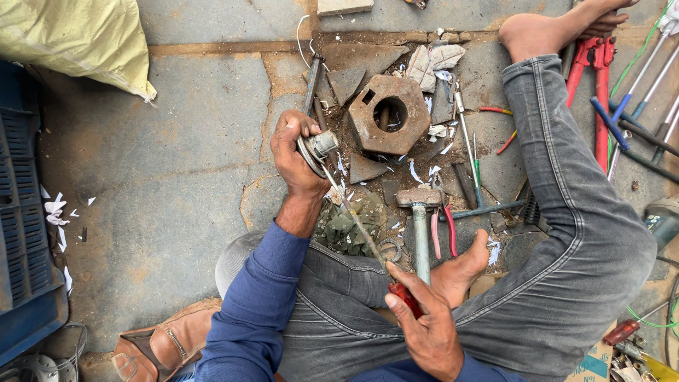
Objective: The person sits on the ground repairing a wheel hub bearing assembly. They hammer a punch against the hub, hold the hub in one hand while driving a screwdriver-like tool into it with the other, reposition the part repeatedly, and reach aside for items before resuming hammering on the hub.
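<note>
From my seat I see the left hand (296,152) raised over the stone floor (177,163), its fingers curled tight around a small round metal part (317,148); the part sits against the palm side, with its silver hub sticking out to the right past the fingertips. The right hand (424,325) is low in the view, fingers clamped on the red handle of a screwdriver (361,230), whose long shaft runs up and left so that its tip meets the metal part just beside the left thumb. Just beyond the part lies a rusty hexagonal iron block (387,113) with a round hole in its middle, apart from both hands. A hammer (420,212) rests head-up between the block and the right hand, with red-handled pliers (444,237) just beside it. A crumpled patterned cloth (350,226) lies under the screwdriver shaft. Red bolt cutters (600,92) lie far right, beyond the bent knee in grey jeans (566,212), and a brown shoe (159,350) sits at lower left.
</note>
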